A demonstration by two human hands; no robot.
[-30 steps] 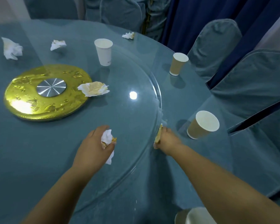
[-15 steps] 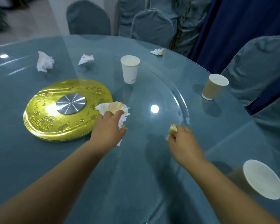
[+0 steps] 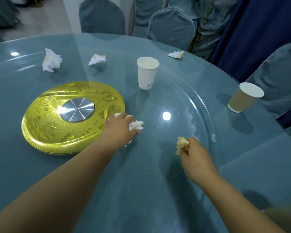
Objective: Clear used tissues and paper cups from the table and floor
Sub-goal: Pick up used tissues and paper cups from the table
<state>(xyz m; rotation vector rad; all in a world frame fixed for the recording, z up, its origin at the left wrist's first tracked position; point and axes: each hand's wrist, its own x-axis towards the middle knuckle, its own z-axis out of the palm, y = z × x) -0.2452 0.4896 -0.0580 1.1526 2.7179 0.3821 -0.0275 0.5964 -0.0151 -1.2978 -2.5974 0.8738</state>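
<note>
Head view: white tissues are gripped by the left hand at four o'clock of the gold disc, and a stained wad by the right hand, likely so several are gathered before disposal.

A glossy, smooth glass turntable throws back light above a matt teal cloth tablecloth, its shiny embossed gold disc ringing a brushed-metal hub, amid crumpled tissues of soft wrinkled paper, matt paper cups and velvety cloth chair covers.
</note>
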